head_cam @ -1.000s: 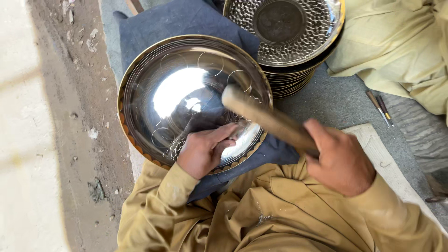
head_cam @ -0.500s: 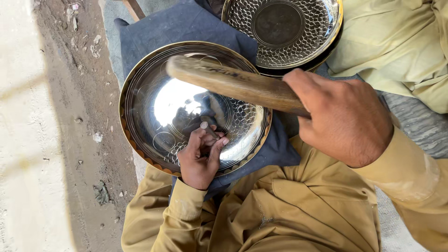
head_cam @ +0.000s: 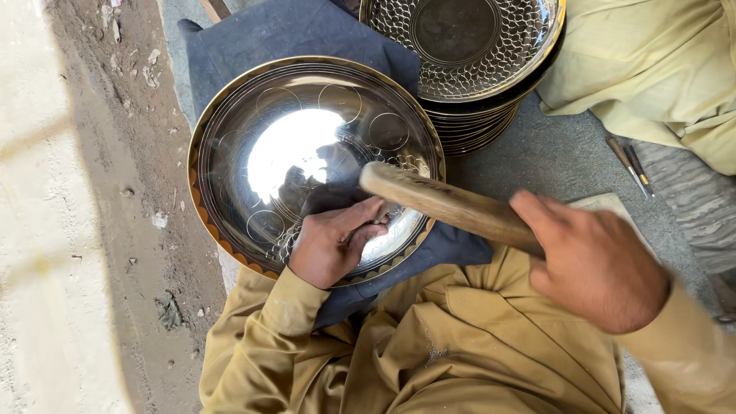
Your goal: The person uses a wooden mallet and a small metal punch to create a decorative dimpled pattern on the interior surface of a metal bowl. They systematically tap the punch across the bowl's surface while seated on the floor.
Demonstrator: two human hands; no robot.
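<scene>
A large shiny metal bowl (head_cam: 291,138) with a brass-coloured rim rests on a dark blue cloth (head_cam: 291,38) over my lap. Circles and scale patterns are marked on its inner surface. My left hand (head_cam: 333,241) rests inside the bowl near its lower rim, fingers pinched together as if on a small tool that I cannot see clearly. My right hand (head_cam: 594,261) grips a wooden mallet (head_cam: 448,207), whose head lies just above my left hand's fingers.
A stack of patterned metal bowls (head_cam: 468,54) stands at the upper right, touching the cloth. Another person's tan sleeve (head_cam: 659,69) lies beyond it. Two thin tools (head_cam: 632,165) lie on the grey mat. Dusty ground runs along the left.
The mallet swung up and left across the bowl half a second ago, and now has come down toward my left hand. My left hand stays in the bowl's lower part.
</scene>
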